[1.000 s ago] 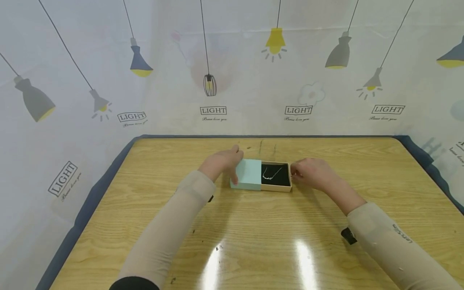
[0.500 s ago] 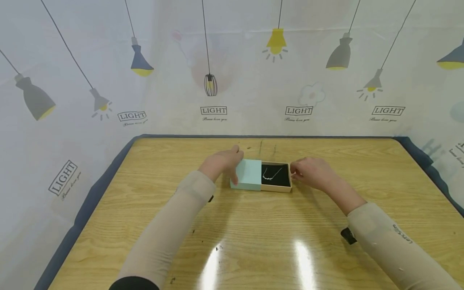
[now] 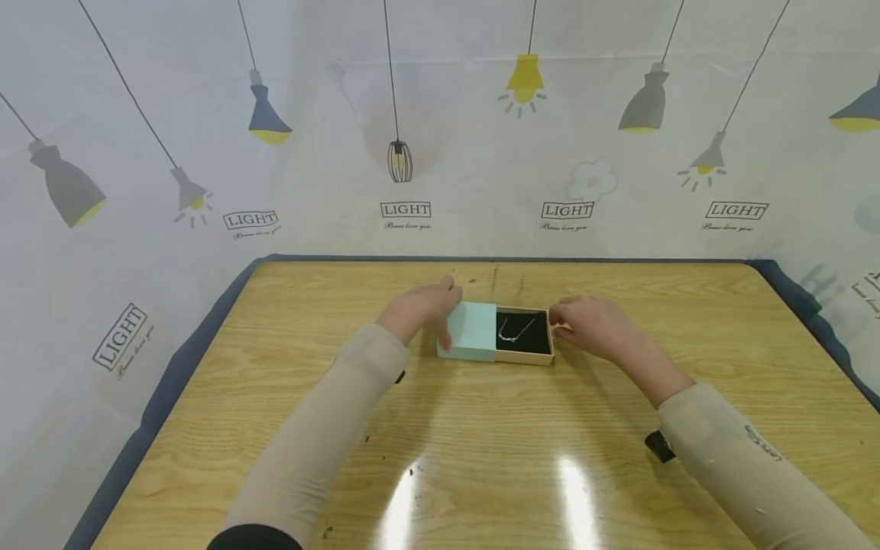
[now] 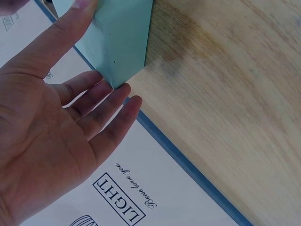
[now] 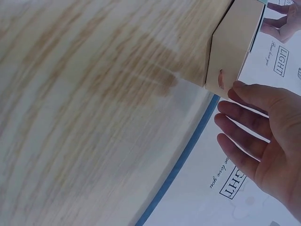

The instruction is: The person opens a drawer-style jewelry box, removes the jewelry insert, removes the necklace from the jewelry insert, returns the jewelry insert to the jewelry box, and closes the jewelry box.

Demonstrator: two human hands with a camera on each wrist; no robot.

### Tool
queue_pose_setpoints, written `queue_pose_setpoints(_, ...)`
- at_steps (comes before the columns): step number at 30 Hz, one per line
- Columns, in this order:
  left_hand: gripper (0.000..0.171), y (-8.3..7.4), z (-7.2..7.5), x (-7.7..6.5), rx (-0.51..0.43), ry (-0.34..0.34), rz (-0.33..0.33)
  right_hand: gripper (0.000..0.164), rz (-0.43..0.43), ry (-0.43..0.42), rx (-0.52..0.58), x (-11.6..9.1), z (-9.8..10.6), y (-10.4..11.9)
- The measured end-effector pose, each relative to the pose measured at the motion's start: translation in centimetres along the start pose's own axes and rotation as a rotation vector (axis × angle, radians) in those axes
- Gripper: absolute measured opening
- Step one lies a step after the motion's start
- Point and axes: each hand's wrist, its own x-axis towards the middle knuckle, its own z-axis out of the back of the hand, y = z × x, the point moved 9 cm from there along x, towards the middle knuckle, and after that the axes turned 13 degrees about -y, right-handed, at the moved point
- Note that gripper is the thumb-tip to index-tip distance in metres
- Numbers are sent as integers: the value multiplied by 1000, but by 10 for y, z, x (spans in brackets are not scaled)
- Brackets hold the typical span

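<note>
Box position: I see a small sliding box near the middle of the wooden table (image 3: 275, 428), toward its far edge, partly drawn open.
Sleeve: the mint-green sleeve (image 3: 469, 330) forms the left half of the box and lies flat on the table.
Drawer: the tan drawer (image 3: 525, 356) projects from the sleeve's right end; its black lining is exposed.
Necklace: a thin silver necklace (image 3: 516, 329) lies on the black lining inside the drawer.
Left hand: my left hand (image 3: 419, 309) holds the sleeve at its left end, thumb on the near side and fingers on the far side; in the left wrist view the fingers (image 4: 101, 101) lie nearly straight, their tips against the sleeve's corner.
Right hand: my right hand (image 3: 593, 327) is at the drawer's right end; in the right wrist view the fingers (image 5: 249, 125) are extended and slightly spread, the uppermost fingertip touching the drawer's end face.
Surroundings: a pale backdrop (image 3: 440, 153) printed with hanging lamps and the word LIGHT encloses the table.
</note>
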Motion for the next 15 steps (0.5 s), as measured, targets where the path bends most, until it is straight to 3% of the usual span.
queue_pose_setpoints(15, 99, -2, 0, -2, -7, 18, -6, 18, 9, -17, -10, 3, 1, 5)
